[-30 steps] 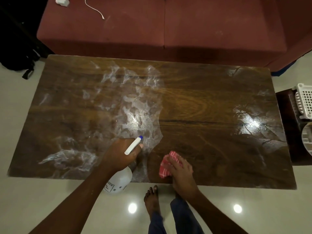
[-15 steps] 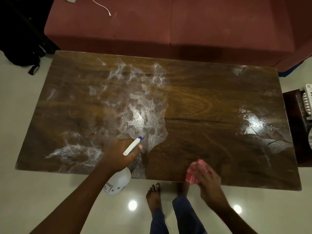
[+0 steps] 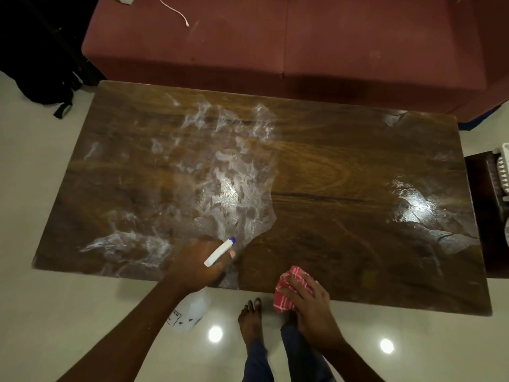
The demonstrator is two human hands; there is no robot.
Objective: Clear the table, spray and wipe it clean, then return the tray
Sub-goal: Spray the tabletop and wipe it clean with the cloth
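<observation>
The brown wooden table (image 3: 330, 166) fills the middle of the view, with white spray film over its left half and a wet patch at the right. My left hand (image 3: 198, 263) grips a white spray bottle (image 3: 190, 310) by its head, nozzle with blue tip pointing over the table's near edge. My right hand (image 3: 308, 299) presses a red-and-white checked cloth (image 3: 289, 290) onto the table's near edge, fingers curled over it. A white tray (image 3: 502, 172) shows partly at the right edge, on a dark side stand.
A maroon sofa (image 3: 275, 45) runs along the table's far side, with a white charger cable (image 3: 176, 9) on it. A black bag (image 3: 46, 78) lies on the floor at far left. My bare feet (image 3: 250, 318) stand on the glossy tiled floor by the near edge.
My right hand slid the cloth right along the near edge, then back left a little. The left hand with the bottle has stayed in place.
</observation>
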